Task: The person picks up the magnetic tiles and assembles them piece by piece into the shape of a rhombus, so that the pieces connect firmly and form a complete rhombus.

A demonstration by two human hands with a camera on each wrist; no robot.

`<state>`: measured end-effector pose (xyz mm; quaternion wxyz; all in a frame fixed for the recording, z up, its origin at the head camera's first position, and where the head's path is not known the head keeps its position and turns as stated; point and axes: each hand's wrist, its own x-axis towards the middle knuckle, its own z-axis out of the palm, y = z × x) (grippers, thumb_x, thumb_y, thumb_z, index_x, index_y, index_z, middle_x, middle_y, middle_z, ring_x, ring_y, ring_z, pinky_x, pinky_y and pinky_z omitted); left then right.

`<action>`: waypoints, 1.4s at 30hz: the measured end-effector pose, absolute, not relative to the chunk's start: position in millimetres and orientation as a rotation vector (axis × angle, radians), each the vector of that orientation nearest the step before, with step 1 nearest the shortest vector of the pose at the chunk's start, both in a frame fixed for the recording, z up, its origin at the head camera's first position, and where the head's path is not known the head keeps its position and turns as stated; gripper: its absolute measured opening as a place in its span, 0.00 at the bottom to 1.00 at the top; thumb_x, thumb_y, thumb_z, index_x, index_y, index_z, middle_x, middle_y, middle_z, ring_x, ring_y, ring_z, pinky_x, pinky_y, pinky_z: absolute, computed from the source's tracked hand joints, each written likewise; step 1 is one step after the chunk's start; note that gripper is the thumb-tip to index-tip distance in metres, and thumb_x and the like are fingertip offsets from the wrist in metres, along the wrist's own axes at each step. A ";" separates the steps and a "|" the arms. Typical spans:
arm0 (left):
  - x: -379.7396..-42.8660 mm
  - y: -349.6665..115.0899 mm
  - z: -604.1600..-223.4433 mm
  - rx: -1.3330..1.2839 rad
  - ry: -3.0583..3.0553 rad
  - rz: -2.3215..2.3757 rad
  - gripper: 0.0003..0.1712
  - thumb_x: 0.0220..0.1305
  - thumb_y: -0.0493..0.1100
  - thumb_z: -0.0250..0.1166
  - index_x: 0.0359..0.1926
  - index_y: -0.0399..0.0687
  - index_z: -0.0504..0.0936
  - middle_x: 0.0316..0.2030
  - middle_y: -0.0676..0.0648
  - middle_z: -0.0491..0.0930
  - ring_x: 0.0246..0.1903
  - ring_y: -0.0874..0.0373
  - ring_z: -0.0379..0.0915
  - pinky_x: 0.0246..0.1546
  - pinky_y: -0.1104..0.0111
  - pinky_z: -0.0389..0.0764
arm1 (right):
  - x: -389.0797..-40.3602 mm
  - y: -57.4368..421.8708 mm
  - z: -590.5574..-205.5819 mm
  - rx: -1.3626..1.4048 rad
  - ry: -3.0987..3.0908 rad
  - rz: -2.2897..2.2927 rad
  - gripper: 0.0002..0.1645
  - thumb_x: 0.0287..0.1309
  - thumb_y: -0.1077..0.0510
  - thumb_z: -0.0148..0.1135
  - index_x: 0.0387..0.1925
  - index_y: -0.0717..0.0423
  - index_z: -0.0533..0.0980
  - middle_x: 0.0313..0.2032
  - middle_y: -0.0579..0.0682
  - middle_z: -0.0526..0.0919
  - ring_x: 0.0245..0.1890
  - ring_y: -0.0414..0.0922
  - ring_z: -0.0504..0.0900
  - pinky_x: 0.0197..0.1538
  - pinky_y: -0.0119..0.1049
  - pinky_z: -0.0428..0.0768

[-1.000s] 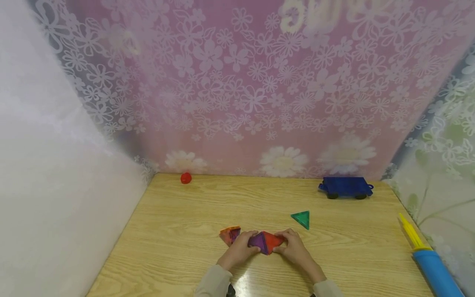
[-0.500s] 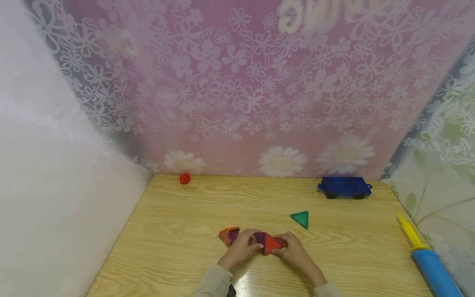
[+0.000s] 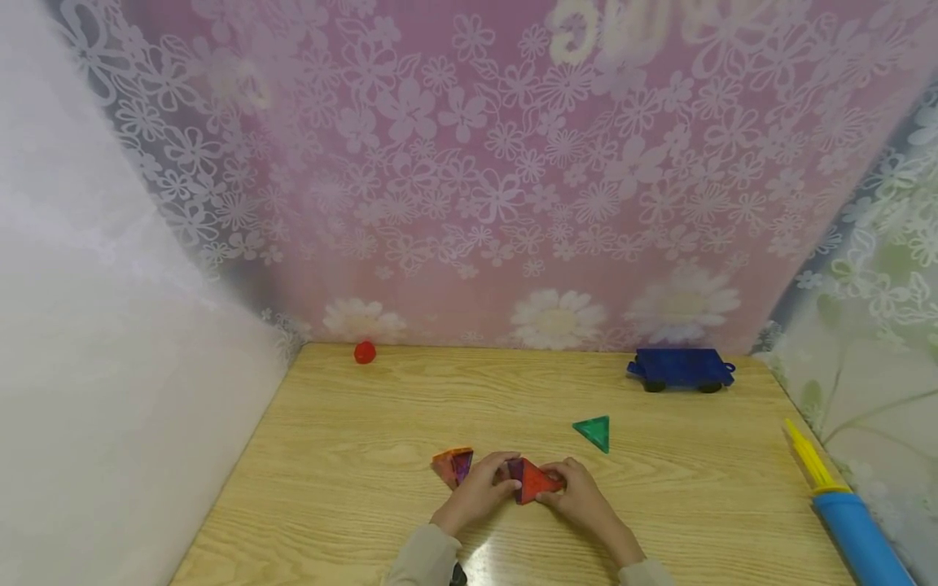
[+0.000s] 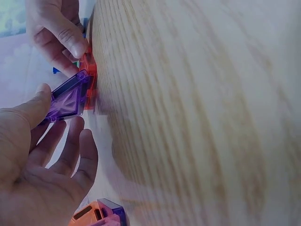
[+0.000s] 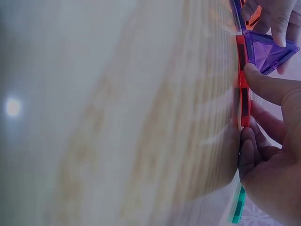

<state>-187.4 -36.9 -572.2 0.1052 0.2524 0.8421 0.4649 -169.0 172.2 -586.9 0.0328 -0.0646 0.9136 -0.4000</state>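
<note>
My left hand (image 3: 479,486) pinches a translucent purple triangular tile (image 4: 70,100) between thumb and fingers. That tile tilts up off the table, one edge along a red triangular tile (image 3: 537,482). My right hand (image 3: 582,496) grips the red tile, which lies low on the wood, with the thumb on its near edge. In the head view only a dark sliver of the purple tile shows past the left fingers. Left of my left hand sits a small cluster of orange and purple tiles (image 3: 449,465), partly covered by that hand. A green triangular tile (image 3: 597,433) lies beyond my right hand.
At the table's (image 3: 352,505) back right stands a blue wheeled toy cart (image 3: 680,369). A small red object (image 3: 365,352) sits at the back left. A blue and yellow pump-like toy (image 3: 853,513) lies along the right edge. A flowered curtain (image 3: 469,203) hangs behind.
The purple tile has tilted up from lying nearly flat beside the red one. My left hand has shifted slightly right with it; the right hand keeps its hold on the red tile.
</note>
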 end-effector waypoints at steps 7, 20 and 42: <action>-187.2 -37.7 -571.0 0.757 2.474 1.370 0.27 0.65 0.45 0.61 0.63 0.42 0.70 0.33 0.57 0.74 0.33 0.69 0.67 0.43 0.72 0.75 | -168.2 172.4 -585.2 -0.204 2.780 -1.247 0.25 0.44 0.56 0.75 0.46 0.60 0.79 0.31 0.47 0.71 0.30 0.42 0.65 0.32 0.30 0.66; -187.7 -39.3 -572.5 0.778 2.474 1.382 0.27 0.65 0.45 0.60 0.63 0.42 0.70 0.34 0.57 0.73 0.34 0.69 0.67 0.44 0.72 0.74 | -167.2 173.5 -583.1 -0.201 2.784 -1.315 0.23 0.50 0.55 0.71 0.47 0.60 0.79 0.34 0.46 0.75 0.34 0.40 0.72 0.37 0.30 0.74; -186.5 -39.4 -570.6 0.828 2.464 1.398 0.26 0.65 0.43 0.61 0.62 0.37 0.70 0.37 0.52 0.74 0.35 0.70 0.67 0.46 0.72 0.75 | -187.3 216.2 -573.5 -0.195 2.962 -1.273 0.28 0.61 0.57 0.62 0.59 0.65 0.69 0.58 0.64 0.72 0.61 0.64 0.66 0.61 0.60 0.66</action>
